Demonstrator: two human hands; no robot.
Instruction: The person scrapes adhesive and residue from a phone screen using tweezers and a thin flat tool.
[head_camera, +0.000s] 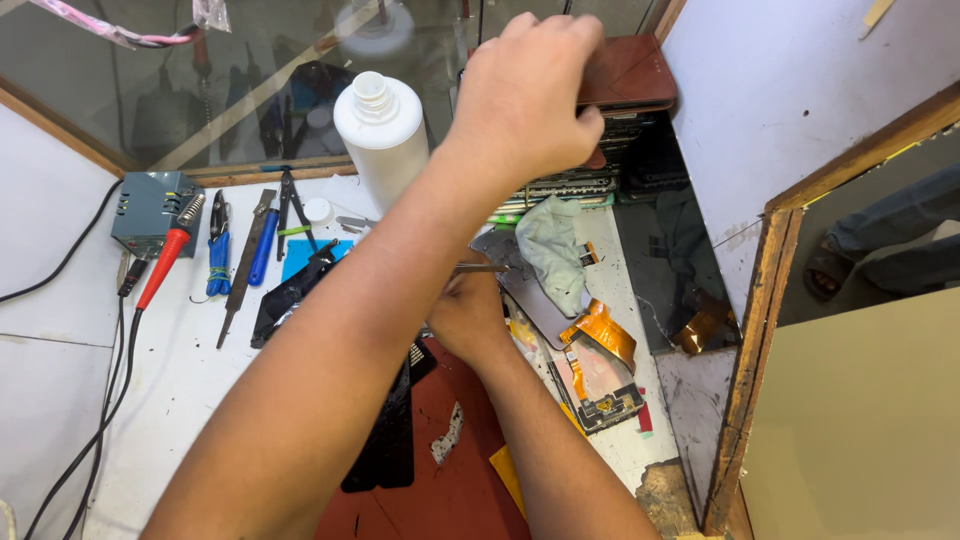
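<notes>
White counter (190, 360) cluttered with tools; at 12 o'clock the left hand (525, 95) grips a brown phone case (630, 72). Right hand (468, 315), half hidden beneath that arm, pinches metal tweezers (485, 268) near centre

White bottle (380, 140). Brown wallet case (628, 72). Pale green cloth (552, 250). Orange flex strips (603, 330). Red-handled soldering iron (165, 262) on a white table (60, 390), beside a grey-blue box (150, 208). Blue-handled pliers (218, 262). Dark red mat (450, 480) with a black panel (385, 440).
</notes>
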